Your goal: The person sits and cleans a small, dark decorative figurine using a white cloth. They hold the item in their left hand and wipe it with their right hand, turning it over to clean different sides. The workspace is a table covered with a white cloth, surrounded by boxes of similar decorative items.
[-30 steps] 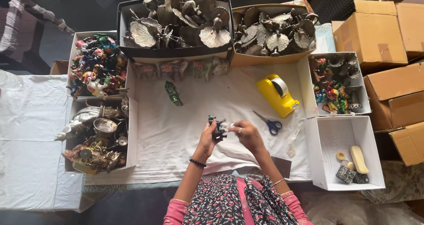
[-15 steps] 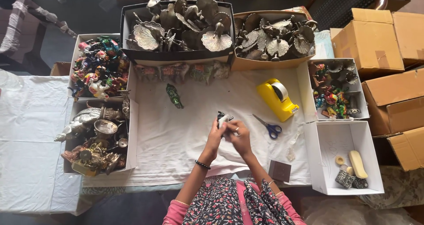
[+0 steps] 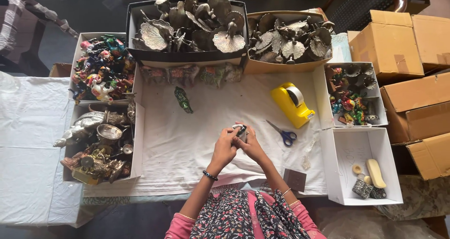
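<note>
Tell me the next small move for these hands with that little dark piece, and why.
Probably set the small dark piece down in the white box at the right. Both the left hand and right hand pinch it above the white cloth, and that box holds only a few small items.

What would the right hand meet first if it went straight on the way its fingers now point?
Probably the left hand, which it already touches around the small dark object; the right hand points up-left. Depth unclear.

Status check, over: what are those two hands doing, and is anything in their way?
Left hand and right hand together, pinching a small dark figurine above the white cloth. Blue scissors lie just right, apart. Nothing blocking.
</note>
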